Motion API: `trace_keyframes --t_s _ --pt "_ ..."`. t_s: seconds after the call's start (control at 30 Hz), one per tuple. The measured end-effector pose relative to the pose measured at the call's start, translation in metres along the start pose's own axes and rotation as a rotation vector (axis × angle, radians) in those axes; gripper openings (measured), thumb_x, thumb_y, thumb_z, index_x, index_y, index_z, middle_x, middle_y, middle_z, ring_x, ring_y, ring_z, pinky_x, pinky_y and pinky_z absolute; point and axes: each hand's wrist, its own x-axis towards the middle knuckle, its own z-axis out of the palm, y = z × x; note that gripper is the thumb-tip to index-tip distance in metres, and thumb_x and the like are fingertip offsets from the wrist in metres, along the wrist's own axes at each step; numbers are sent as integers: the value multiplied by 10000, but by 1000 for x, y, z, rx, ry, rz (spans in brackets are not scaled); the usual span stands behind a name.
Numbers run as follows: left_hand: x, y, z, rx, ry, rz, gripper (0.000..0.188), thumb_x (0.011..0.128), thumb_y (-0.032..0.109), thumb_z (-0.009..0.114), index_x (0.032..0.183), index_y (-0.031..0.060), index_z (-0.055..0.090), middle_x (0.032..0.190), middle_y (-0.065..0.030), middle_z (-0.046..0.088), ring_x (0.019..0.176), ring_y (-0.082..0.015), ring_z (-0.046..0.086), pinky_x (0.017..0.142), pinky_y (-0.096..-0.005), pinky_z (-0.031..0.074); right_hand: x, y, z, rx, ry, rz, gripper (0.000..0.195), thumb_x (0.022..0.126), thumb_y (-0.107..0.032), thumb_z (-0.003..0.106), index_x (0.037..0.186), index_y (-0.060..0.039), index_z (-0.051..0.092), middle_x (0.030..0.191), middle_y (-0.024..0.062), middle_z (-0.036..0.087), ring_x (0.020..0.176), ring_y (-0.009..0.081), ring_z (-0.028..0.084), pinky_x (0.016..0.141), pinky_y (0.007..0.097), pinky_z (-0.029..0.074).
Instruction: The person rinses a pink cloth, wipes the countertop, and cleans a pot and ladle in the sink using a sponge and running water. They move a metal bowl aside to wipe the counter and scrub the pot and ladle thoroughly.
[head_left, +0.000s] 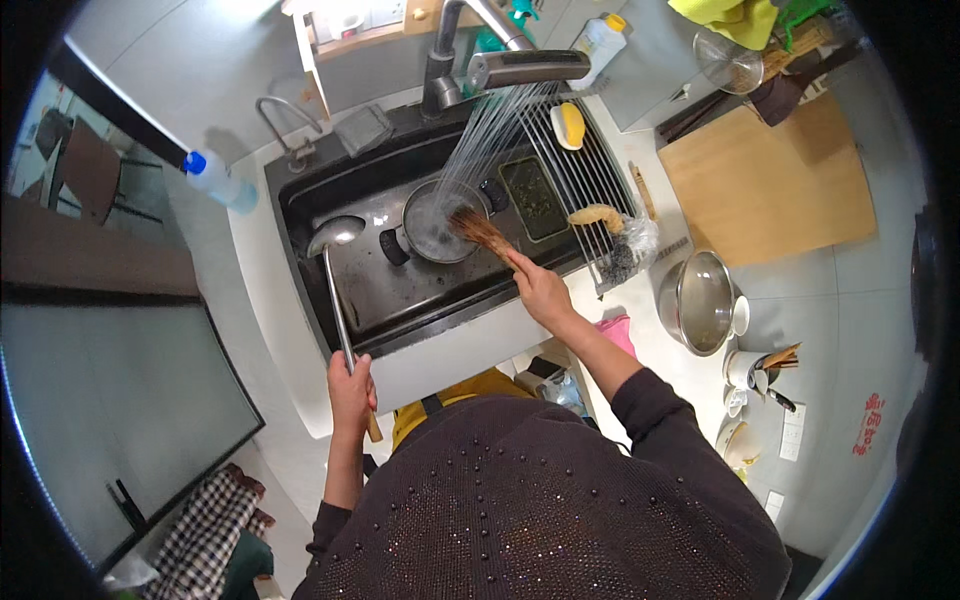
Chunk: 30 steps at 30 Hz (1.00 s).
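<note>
My left hand (350, 390) grips the long handle of a metal ladle (335, 238), whose bowl hangs over the left side of the dark sink (390, 315). In my right hand (543, 294) is a bundled-bristle pot brush (482, 231), its bristles inside a small metal pot (424, 238). The pot stands on the sink floor and has two dark side handles. Water sprays from the pull-out faucet (529, 69) into it, and the water inside looks foamy.
A roll-up drying rack (551, 150) covers the sink's right part, with a yellow sponge (573, 125) on it. Right of the sink stands a steel bowl (701, 304); a cutting board (772, 184) leans behind. At left is a blue-capped bottle (219, 184).
</note>
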Motion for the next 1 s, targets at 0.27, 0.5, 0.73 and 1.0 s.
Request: trace_keyframes --t_s 0.27,0.5,0.73,1.0 --pt "7 7 10 40 -19 -13 212 945 160 552 829 77 395 526 1 399 327 -89 362 292 -246 309 -27 -17 -66 -112 103 -171 467 929 -318 548 1375 -204 466 934 138 671 785 332 652 694 445 525" --pt "12 8 18 57 -45 -2 217 934 159 566 823 79 397 524 5 390 317 -95 354 282 -252 313 -15 49 -97 -392 53 -163 337 875 -322 609 1151 -136 555 885 120 674 768 338 651 631 450 506" --pt "14 5 22 82 -21 -54 213 938 146 561 824 78 394 509 -1 387 314 -100 354 281 -256 314 24 43 -255 -893 319 -359 183 828 -272 630 974 -161 646 856 44 636 886 232 584 795 393 424" --pt "11 5 34 68 26 -102 205 934 142 561 838 83 391 526 1 391 326 -97 356 285 -249 312 165 70 -342 -1270 293 -428 140 819 -192 577 787 -151 708 891 2 634 956 203 530 860 362 372"
